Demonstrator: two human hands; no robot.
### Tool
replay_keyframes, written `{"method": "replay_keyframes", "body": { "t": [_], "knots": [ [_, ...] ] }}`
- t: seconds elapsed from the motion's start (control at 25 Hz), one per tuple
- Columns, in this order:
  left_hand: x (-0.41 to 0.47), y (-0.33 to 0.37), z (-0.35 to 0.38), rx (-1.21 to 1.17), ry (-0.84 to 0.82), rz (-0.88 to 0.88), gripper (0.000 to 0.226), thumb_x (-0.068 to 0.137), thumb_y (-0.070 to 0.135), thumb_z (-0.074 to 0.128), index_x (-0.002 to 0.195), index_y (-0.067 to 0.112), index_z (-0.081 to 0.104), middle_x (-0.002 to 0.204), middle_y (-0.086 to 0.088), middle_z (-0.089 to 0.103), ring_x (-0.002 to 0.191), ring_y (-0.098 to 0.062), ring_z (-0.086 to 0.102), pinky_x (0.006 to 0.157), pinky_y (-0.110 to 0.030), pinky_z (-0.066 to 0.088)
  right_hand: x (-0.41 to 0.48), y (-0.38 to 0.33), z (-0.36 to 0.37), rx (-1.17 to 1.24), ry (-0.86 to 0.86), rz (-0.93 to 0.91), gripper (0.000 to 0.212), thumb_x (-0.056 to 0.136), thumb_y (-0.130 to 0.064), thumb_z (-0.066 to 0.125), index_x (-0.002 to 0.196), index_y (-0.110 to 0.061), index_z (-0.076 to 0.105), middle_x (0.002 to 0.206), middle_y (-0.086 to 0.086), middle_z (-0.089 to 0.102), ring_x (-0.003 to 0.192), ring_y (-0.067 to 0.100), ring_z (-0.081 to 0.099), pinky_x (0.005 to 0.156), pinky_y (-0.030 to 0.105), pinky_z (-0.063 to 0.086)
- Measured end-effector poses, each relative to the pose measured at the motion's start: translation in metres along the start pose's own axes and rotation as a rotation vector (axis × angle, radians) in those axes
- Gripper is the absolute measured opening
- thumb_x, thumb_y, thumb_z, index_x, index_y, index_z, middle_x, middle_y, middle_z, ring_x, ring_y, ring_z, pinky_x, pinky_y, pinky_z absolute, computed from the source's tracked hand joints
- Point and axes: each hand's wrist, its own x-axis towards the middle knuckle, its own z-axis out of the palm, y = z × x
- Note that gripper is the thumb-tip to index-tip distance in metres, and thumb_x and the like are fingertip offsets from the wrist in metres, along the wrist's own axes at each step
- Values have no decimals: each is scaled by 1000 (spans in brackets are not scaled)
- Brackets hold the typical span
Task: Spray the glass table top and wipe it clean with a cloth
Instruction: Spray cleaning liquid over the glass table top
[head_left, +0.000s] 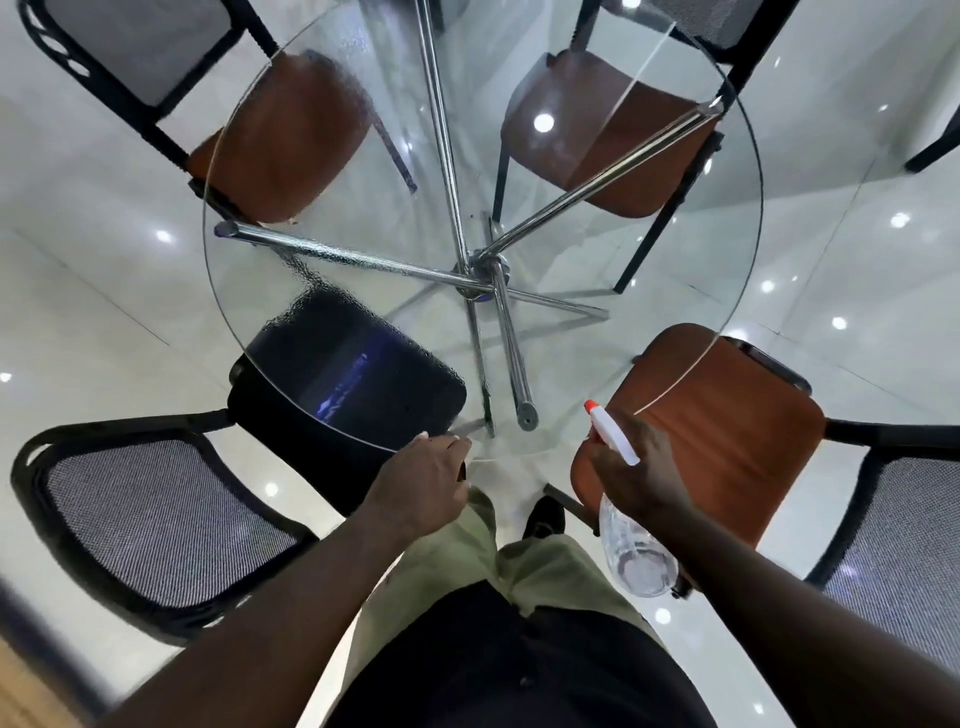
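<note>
The round glass table top (582, 218) fills the middle of the view, and fine droplets blur its left half. My right hand (636, 480) grips the neck of a clear spray bottle (636, 558). The bottle's white head and orange nozzle (592, 406) point over the near right edge of the glass. My left hand (421, 483) rests at the near rim of the glass with its back up and its fingers bent loosely; nothing shows in it. No cloth is in view.
Chrome legs (483, 270) cross under the glass. A black chair (353, 374) stands near left and a brown one (727, 415) near right. Two brown chairs (280, 140) (597, 135) are tucked under the far side. The floor (104, 291) is glossy white tile.
</note>
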Motion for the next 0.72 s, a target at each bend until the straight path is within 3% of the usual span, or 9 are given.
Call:
{"method": "replay_keyframes", "body": {
  "t": [0.08, 0.16, 0.32, 0.44, 0.6, 0.72],
  "knots": [
    [8, -9, -9, -48, 82, -11, 53, 91, 32, 66, 141, 14, 57, 133, -6, 65, 119, -27, 62, 114, -37, 42, 15, -11, 5, 3, -18, -12, 8, 80, -14, 60, 75, -9, 55, 65, 5, 57, 61, 28, 54, 63, 45, 45],
    [17, -20, -15, -83, 162, -3, 55, 85, 26, 73, 136, 11, 62, 133, -8, 66, 119, -28, 64, 110, -37, 46, 33, -24, 12, -4, -48, -23, 7, 82, -16, 61, 78, -12, 57, 67, 4, 60, 62, 29, 57, 60, 44, 47],
    [36, -47, -36, -73, 160, -32, 69, 92, 32, 66, 153, 8, 45, 162, -9, 40, 150, -25, 37, 125, -36, 24, 68, -56, 26, -74, -92, -18, 10, 84, -11, 65, 78, -14, 58, 67, 2, 62, 63, 28, 59, 62, 40, 47],
    [50, -70, -48, -85, 170, -64, 77, 97, 40, 59, 161, 10, 30, 170, -6, 22, 157, -22, 21, 129, -35, 13, 96, -76, 35, -105, -105, -6, 10, 80, -18, 60, 74, -12, 56, 67, 6, 63, 66, 31, 59, 64, 43, 47],
    [64, -99, -59, -98, 179, -80, 79, 98, 42, 57, 162, 10, 26, 171, -7, 19, 158, -22, 16, 130, -34, 9, 143, -108, 54, -115, -165, -6, 11, 82, -23, 61, 77, -15, 58, 70, 1, 63, 67, 26, 59, 61, 36, 43],
    [70, -119, -65, -98, 184, -98, 78, 98, 42, 57, 162, 9, 27, 171, -8, 21, 159, -22, 17, 129, -34, 8, 174, -137, 72, -174, -159, -33, 11, 91, -13, 67, 82, -9, 63, 74, 3, 66, 70, 30, 60, 62, 39, 45]
  ]
}}
